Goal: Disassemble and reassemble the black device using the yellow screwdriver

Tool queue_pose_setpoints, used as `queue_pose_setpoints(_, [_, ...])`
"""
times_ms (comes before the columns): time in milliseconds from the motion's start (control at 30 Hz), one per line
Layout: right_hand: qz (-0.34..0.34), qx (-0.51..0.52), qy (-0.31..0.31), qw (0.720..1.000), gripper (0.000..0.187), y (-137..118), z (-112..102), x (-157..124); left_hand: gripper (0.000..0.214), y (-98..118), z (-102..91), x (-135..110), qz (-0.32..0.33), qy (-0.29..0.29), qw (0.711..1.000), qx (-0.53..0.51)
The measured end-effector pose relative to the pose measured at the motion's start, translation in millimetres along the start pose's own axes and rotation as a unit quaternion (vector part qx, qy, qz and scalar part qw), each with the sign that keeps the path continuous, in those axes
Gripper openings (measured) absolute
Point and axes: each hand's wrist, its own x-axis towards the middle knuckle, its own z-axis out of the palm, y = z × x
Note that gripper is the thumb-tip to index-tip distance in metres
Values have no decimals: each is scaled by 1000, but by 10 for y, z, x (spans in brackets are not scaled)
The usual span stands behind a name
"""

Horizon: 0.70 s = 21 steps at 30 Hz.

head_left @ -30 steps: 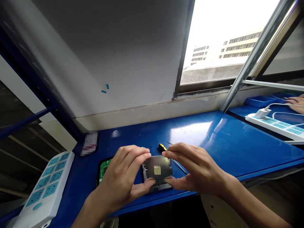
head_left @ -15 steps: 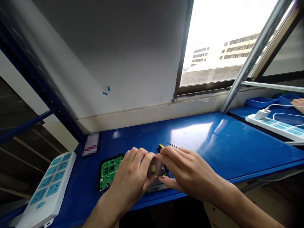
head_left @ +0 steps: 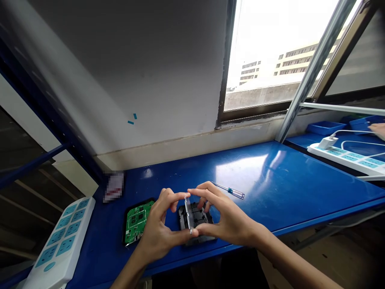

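Both hands pinch a thin grey metal plate that stands on edge above a dark plastic case lying near the front edge of the blue bench. My left hand grips the plate's near and top edges with thumb and fingers. From the other side, my right hand holds it the same way. A green circuit board in a black shell lies just left of my left hand.
A small clear-handled screwdriver lies behind my right hand. A white power strip sits at the far left, another at the right with a charger and blue trays. Another person's hand shows at the right edge.
The metal plate, held flat over the case a second ago, has been tipped up onto its edge, uncovering the dark case below. The view shifted a little, showing the circuit board.
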Motion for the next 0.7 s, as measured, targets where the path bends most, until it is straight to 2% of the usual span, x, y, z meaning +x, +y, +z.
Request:
queue_pose_setpoints(100, [-14, 38, 17, 999, 70, -1, 87, 33, 51, -13, 9, -10, 1, -4, 999, -32])
queue_pose_setpoints(300, [-44, 65, 49, 996, 70, -16, 195, 92, 53, -30, -44, -31, -7, -19, 998, -54])
queue_pose_setpoints(533, [-76, 5, 42, 996, 61, -6, 107, 63, 52, -8, -126, -62, -15, -57, 998, 34])
queue_pose_setpoints(700, [-54, -73, 24, 996, 59, -29, -4, -70, 58, 20, -142, -64, -14, -84, 991, 106])
